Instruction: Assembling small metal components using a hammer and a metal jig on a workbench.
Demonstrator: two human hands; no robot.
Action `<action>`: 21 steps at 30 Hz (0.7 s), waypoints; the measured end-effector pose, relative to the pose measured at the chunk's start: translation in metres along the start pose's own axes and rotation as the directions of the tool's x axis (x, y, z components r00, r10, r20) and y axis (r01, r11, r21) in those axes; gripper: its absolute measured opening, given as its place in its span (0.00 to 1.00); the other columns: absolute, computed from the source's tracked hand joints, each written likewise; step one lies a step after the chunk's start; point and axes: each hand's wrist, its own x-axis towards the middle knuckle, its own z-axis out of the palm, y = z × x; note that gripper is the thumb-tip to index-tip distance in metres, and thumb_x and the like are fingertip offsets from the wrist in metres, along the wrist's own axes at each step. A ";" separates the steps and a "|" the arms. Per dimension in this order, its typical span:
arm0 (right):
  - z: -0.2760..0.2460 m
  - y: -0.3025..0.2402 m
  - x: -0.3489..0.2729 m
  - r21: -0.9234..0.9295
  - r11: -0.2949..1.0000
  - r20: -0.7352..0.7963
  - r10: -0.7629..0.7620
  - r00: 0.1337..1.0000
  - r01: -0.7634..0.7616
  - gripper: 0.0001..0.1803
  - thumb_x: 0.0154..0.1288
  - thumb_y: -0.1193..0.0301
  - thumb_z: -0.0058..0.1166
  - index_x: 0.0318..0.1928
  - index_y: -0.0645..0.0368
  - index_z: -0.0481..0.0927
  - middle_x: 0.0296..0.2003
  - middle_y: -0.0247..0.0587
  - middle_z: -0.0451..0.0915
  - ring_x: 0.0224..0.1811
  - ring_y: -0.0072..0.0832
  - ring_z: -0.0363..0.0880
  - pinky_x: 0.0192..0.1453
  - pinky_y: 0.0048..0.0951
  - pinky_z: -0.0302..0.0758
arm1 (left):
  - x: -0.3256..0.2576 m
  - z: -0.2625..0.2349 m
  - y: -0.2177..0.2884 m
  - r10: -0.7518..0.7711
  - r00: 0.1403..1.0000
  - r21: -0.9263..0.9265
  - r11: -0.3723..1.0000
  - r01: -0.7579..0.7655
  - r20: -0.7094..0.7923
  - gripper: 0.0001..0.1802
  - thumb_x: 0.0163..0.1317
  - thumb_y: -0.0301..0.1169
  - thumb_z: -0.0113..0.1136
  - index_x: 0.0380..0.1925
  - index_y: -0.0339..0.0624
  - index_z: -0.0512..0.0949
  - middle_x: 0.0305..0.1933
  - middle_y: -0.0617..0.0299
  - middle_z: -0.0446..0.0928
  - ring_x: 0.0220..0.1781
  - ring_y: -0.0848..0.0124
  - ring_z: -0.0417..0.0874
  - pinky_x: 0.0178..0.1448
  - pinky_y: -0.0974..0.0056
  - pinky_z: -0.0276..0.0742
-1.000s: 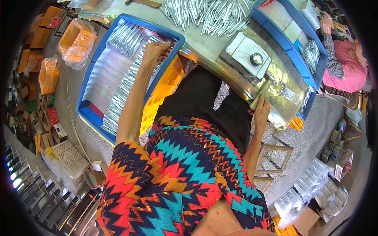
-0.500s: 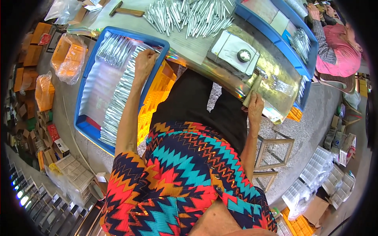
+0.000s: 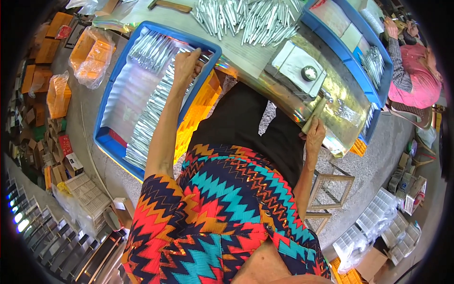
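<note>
Right hand (image 3: 314, 133) grips hammer (image 3: 319, 112), long axis slanting away rightward, head farthest; left hand (image 3: 187, 65) curled over metal rods (image 3: 150, 115), grasp apparently hidden, cannot tell

Speckled grey floor (image 3: 366, 165), brown square-framed stool (image 3: 335, 177) on it, orange plastic crates in clear bags (image 3: 91, 59) on the left, cream slatted plastic crate (image 3: 85, 194) near piled brown cardboard boxes (image 3: 59, 172), white grid-like plastic trays (image 3: 376, 208) low on the right, small bright lights (image 3: 19, 217) at the left edge.

The left forearm (image 3: 165, 113) stretches forward, the bare left hand (image 3: 187, 66) at its end with fingers curled. The right forearm (image 3: 306, 177) reaches less far, the right hand (image 3: 315, 134) closed in a grip.
</note>
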 end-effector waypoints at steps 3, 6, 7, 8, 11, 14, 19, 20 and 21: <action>0.003 0.000 -0.001 0.002 1.000 -0.003 0.020 1.000 -0.020 0.20 0.67 0.60 0.36 0.38 0.67 0.71 0.17 0.39 0.69 0.11 0.24 0.69 0.10 0.22 0.66 | 0.014 -0.003 -0.003 -0.089 0.996 -0.047 0.995 0.089 0.010 0.12 0.54 0.30 0.52 0.17 0.32 0.73 0.14 0.58 0.72 0.10 0.78 0.67 0.11 0.75 0.57; 0.004 0.000 -0.001 0.007 1.000 -0.015 0.002 1.000 -0.002 0.19 0.67 0.60 0.37 0.38 0.66 0.71 0.17 0.39 0.69 0.11 0.24 0.69 0.10 0.22 0.66 | 0.015 -0.001 -0.004 -0.121 0.992 -0.105 0.987 0.124 0.040 0.10 0.53 0.27 0.53 0.18 0.31 0.73 0.15 0.57 0.73 0.11 0.77 0.69 0.12 0.75 0.59; 0.004 -0.001 -0.002 0.006 1.000 -0.015 0.004 1.000 -0.004 0.19 0.67 0.60 0.37 0.38 0.66 0.71 0.17 0.39 0.69 0.11 0.24 0.69 0.10 0.22 0.66 | 0.012 0.001 -0.004 -0.100 0.995 -0.155 0.983 0.101 0.009 0.11 0.53 0.26 0.52 0.17 0.29 0.73 0.15 0.56 0.73 0.11 0.76 0.69 0.12 0.74 0.60; 0.004 -0.002 -0.002 -0.005 1.000 -0.030 -0.001 1.000 0.001 0.19 0.67 0.61 0.37 0.38 0.66 0.71 0.17 0.39 0.69 0.11 0.24 0.69 0.10 0.22 0.66 | 0.009 0.001 -0.004 -0.082 0.996 -0.204 0.976 0.075 -0.023 0.11 0.52 0.26 0.52 0.17 0.26 0.74 0.15 0.54 0.73 0.11 0.74 0.69 0.13 0.73 0.61; 0.005 -0.001 -0.002 -0.011 1.000 -0.042 -0.008 0.999 0.007 0.19 0.67 0.61 0.37 0.38 0.66 0.71 0.17 0.39 0.69 0.11 0.24 0.69 0.10 0.22 0.66 | 0.007 -0.003 -0.012 0.014 0.996 -0.228 0.973 -0.033 -0.087 0.12 0.54 0.26 0.51 0.20 0.25 0.73 0.18 0.52 0.74 0.12 0.72 0.72 0.14 0.72 0.65; 0.005 0.003 -0.002 -0.015 1.000 -0.035 -0.006 0.999 0.005 0.19 0.67 0.61 0.37 0.38 0.66 0.71 0.17 0.40 0.70 0.11 0.24 0.69 0.10 0.23 0.66 | 0.008 -0.007 -0.009 -0.058 0.997 -0.263 0.964 0.044 -0.045 0.12 0.55 0.27 0.51 0.21 0.25 0.73 0.18 0.51 0.75 0.14 0.71 0.73 0.14 0.72 0.66; 0.006 -0.004 -0.004 -0.010 1.000 -0.050 0.001 0.999 -0.002 0.19 0.67 0.61 0.37 0.37 0.66 0.72 0.17 0.40 0.70 0.11 0.24 0.69 0.11 0.23 0.66 | 0.004 -0.003 -0.006 -0.100 0.995 -0.163 0.981 0.104 0.029 0.14 0.57 0.30 0.50 0.21 0.27 0.73 0.18 0.52 0.75 0.13 0.71 0.73 0.14 0.73 0.65; 0.006 -0.003 -0.004 -0.008 1.000 -0.057 0.004 0.998 -0.004 0.19 0.67 0.61 0.37 0.37 0.66 0.72 0.17 0.40 0.70 0.11 0.24 0.69 0.11 0.23 0.66 | 0.004 -0.004 -0.006 -0.105 0.994 -0.114 0.987 0.109 0.044 0.14 0.58 0.31 0.51 0.21 0.27 0.73 0.18 0.52 0.74 0.13 0.71 0.73 0.14 0.73 0.64; 0.005 -0.002 -0.003 -0.011 1.000 -0.051 -0.004 0.999 0.004 0.19 0.67 0.60 0.37 0.37 0.66 0.72 0.16 0.40 0.70 0.11 0.25 0.69 0.11 0.23 0.66 | 0.003 -0.005 -0.005 -0.116 0.991 -0.086 0.989 0.122 0.070 0.16 0.57 0.35 0.54 0.24 0.29 0.73 0.19 0.56 0.75 0.14 0.73 0.73 0.15 0.75 0.65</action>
